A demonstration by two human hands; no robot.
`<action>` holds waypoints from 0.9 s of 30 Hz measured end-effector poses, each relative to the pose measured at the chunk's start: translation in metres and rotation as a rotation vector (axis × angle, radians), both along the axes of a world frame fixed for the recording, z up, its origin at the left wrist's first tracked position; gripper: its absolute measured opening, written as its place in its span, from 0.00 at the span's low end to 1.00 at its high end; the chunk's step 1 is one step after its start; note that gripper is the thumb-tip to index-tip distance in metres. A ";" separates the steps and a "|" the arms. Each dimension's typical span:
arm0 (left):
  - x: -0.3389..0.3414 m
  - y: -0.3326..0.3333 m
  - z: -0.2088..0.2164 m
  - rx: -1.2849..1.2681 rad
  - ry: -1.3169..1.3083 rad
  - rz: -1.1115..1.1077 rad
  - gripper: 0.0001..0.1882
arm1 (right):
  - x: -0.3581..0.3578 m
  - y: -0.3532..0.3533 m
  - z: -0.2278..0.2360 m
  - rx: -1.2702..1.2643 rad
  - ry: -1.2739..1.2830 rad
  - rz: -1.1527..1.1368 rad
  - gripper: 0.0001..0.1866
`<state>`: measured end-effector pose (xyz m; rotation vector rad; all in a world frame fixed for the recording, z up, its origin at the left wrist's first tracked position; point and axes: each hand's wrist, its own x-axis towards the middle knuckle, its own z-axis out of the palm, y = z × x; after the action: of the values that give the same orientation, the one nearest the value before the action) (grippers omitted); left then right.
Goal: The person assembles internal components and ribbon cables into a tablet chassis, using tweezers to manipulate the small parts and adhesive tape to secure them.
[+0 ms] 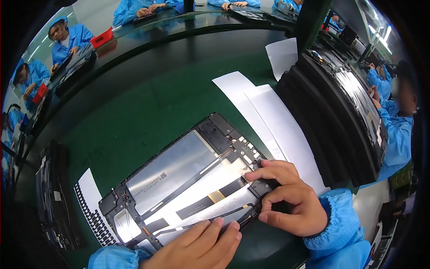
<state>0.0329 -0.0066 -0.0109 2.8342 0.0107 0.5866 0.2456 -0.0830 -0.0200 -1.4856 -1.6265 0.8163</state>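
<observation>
An opened tablet [168, 177] lies at a slant on the green table. Its silver battery panels, a dark ribbon strip and a small circuit board [247, 151] at the right end show. Near its front long edge runs a thin black cable [197, 223]. My left hand [197, 244] rests flat over that edge, fingers stretched out and partly covering the cable. At the right end my right hand [291, 197] has bent fingers around the tablet's edge. One fingertip touches beside the board, and the thumb is curled at the near corner.
White paper sheets [277, 125] lie behind the tablet. A tall stack of black trays [327, 121] holding a silvery panel stands right. Black parts [53, 197] lie far left, near a white sheet with black tabs [92, 210]. People in blue work across a dark raised ledge [179, 49].
</observation>
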 end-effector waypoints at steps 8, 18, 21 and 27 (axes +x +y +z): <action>0.017 -0.018 -0.021 -0.136 -0.056 0.054 0.20 | 0.004 0.000 0.002 -0.001 -0.001 -0.010 0.03; 0.018 -0.022 -0.031 -0.163 -0.154 0.096 0.20 | 0.009 -0.005 -0.003 0.131 -0.032 0.000 0.07; 0.018 -0.022 -0.030 -0.159 -0.172 0.110 0.20 | 0.007 -0.005 -0.005 0.153 -0.083 -0.001 0.07; 0.017 -0.018 -0.028 -0.138 -0.108 0.086 0.20 | 0.000 -0.003 -0.003 0.203 -0.210 -0.025 0.06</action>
<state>0.0500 -0.0249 -0.0388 2.6754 0.1489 0.7279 0.2452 -0.0857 -0.0232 -1.4815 -1.7829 0.4768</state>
